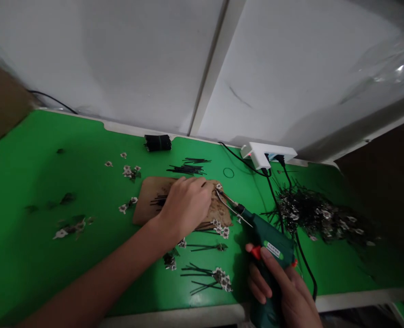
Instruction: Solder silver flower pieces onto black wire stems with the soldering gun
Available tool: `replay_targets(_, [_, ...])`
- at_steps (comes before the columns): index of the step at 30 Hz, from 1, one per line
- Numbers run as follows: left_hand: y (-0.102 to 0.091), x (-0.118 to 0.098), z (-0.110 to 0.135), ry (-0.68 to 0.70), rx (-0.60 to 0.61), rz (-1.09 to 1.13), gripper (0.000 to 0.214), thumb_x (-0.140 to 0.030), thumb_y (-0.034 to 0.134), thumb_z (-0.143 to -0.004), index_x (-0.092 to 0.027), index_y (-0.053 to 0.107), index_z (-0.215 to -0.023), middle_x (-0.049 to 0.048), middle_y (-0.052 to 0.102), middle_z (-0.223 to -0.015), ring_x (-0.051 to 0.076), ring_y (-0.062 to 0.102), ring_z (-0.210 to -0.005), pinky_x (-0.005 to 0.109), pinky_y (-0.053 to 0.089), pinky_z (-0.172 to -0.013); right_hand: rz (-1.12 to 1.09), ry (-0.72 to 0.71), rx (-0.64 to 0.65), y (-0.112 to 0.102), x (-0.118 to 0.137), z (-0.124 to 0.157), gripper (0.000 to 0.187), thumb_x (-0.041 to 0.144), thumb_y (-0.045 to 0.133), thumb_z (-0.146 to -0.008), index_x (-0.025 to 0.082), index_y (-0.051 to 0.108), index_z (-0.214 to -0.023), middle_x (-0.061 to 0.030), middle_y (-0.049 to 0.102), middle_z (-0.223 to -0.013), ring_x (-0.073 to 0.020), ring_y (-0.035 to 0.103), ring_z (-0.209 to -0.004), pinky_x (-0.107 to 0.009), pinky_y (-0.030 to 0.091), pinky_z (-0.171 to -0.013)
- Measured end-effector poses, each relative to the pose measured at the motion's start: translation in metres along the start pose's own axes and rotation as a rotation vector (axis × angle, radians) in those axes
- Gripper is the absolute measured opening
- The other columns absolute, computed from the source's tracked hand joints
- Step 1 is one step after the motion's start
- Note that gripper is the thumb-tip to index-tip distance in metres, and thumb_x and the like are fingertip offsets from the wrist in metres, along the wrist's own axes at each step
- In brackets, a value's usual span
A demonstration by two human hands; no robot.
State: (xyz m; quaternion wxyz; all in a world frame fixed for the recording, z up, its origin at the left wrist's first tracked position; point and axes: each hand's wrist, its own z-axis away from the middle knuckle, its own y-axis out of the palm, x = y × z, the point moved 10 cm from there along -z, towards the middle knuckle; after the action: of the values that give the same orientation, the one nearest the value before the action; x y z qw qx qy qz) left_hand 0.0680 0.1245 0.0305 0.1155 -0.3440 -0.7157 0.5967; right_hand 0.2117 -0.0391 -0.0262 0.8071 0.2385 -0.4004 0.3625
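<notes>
I seem to be soldering a flower-shaped piece (219, 187) at mid-frame, my right hand (287, 284) gripping the soldering gun (268, 234), my left hand (188, 200) curled over the board (145, 193), its hold hidden; steadiness matters next.

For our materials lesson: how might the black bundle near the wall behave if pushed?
The black bundle might roll, being roughly cylindrical and lying on its side. It would probably move as one piece, since its strands are tightly packed. Those straight strands look fairly stiff.
</notes>
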Motion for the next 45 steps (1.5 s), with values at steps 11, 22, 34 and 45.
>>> replay_targets(11, [0.001,-0.002,0.000,0.007,-0.009,0.012,0.015,-0.016,0.055,-0.096,-0.016,0.068,-0.089,0.0065,0.070,-0.084,0.023,0.068,-0.081,0.036,0.051,-0.074,-0.031,-0.043,-0.020,-0.004,-0.001,-0.005,0.033,0.043,0.087,-0.071,0.014,0.077,-0.085,0.0031,0.046,-0.051,-0.0081,0.036,-0.045,-0.021,0.033,-0.041])
replay_targets(22, [0.004,-0.002,-0.002,0.008,0.005,0.006,0.019,-0.017,0.052,-0.098,-0.016,0.068,-0.089,0.0072,0.069,-0.084,0.022,0.067,-0.080,0.035,0.050,-0.074,-0.032,-0.042,-0.058,0.003,0.005,0.004,0.034,0.043,0.090,-0.066,0.014,0.077,-0.080,0.0029,0.047,-0.054,-0.0058,0.034,-0.047,-0.019,0.031,-0.042])
replay_targets(34, [0.003,-0.003,-0.001,0.022,-0.008,-0.002,0.018,-0.015,0.052,-0.097,-0.015,0.068,-0.088,0.0067,0.069,-0.083,0.020,0.067,-0.079,0.033,0.051,-0.074,-0.024,-0.089,-0.031,-0.005,-0.006,0.001,0.033,0.045,0.084,-0.074,0.017,0.072,-0.085,0.0061,0.041,-0.051,-0.0078,0.034,-0.043,-0.022,0.031,-0.039])
replay_targets(45, [0.005,-0.002,-0.002,0.011,0.005,0.011,0.017,-0.014,0.052,-0.096,-0.015,0.068,-0.090,0.0068,0.069,-0.084,0.021,0.068,-0.081,0.034,0.051,-0.075,-0.173,-0.261,-0.028,-0.018,-0.004,-0.002,0.035,0.050,0.085,-0.070,0.021,0.070,-0.083,-0.0005,0.063,-0.066,-0.0050,0.030,-0.037,-0.023,0.026,-0.034])
